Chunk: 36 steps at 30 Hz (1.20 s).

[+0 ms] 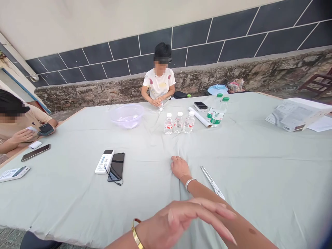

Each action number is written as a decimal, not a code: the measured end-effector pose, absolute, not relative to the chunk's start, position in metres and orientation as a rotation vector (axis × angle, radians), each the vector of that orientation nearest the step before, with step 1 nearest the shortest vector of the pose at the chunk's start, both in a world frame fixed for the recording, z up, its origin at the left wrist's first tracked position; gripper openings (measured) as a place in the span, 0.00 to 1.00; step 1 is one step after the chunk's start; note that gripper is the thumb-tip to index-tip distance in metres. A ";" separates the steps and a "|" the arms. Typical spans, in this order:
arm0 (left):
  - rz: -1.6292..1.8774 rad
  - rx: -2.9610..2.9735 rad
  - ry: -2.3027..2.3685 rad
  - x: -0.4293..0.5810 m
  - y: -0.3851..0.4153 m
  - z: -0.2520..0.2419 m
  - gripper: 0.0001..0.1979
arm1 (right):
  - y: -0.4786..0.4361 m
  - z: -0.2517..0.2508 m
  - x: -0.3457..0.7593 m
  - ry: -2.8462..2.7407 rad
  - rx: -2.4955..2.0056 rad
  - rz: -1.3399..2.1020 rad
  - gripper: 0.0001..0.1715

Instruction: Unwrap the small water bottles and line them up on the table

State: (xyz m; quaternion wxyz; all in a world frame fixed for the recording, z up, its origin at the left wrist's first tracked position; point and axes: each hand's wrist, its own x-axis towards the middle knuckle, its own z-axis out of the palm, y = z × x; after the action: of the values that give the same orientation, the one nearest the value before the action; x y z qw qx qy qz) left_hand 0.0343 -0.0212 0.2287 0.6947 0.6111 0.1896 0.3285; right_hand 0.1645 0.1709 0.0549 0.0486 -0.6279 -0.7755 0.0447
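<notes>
left of the cutter [212,183], right hand [181,167] laid on cloth [145,197], grip cannot be told; nearer than the cutter, left hand [172,219] held raised, fingers apart.

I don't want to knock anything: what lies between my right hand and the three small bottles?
Only creased tablecloth lies between your right hand and the three small bottles; the head view shows that stretch bare.

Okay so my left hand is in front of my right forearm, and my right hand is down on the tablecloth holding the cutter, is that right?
Not quite: your right hand isn't holding the cutter. The head view shows it lying on the tablecloth, to the right of that hand. The rest is correct.
</notes>
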 end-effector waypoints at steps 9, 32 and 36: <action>0.698 1.734 1.289 -0.027 0.030 0.153 0.31 | 0.171 0.054 0.164 -2.346 -1.939 0.147 0.13; 0.127 2.476 1.925 -0.064 0.064 0.026 0.34 | 0.171 0.051 0.165 -2.347 -1.934 0.150 0.13; 0.076 2.469 1.929 -0.065 0.065 0.024 0.34 | 0.170 0.052 0.165 -2.344 -1.928 0.149 0.12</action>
State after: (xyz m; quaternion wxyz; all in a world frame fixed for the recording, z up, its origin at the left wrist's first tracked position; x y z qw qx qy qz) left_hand -0.0652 0.0649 0.0240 0.0038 0.7878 0.6154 0.0244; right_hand 0.1652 0.1705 0.0521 0.0512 -0.6337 -0.7703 0.0490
